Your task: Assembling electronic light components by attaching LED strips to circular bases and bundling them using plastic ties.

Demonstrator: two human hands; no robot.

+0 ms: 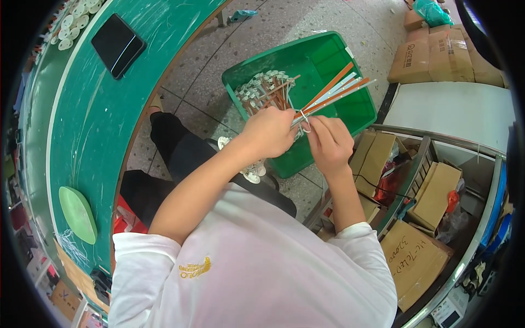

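Note:
A bundle of long thin strips (345, 92), orange and whitish, slants up over a green plastic bin (273, 53). My left hand (272, 131) is closed round the bundle's lower part. Around the strips, just beyond those fingers, runs a thin white tie (304, 116). My right hand (332, 143) pinches at this tie, fingertips close against the bundle. Round whitish pieces (252, 172) show below my left wrist, above my lap; whether they belong to the bundle I cannot tell. Inside the bin, at its left, lie more strips with whitish ends (268, 87).
To the left curves a green worktable (104, 120) bearing a black phone-like device (118, 46), a pale green oval dish (77, 215) and thin white strands (71, 246). Whitish discs (71, 27) are heaped at its far end. Cardboard boxes (415, 257) fill a metal-railed rack at right.

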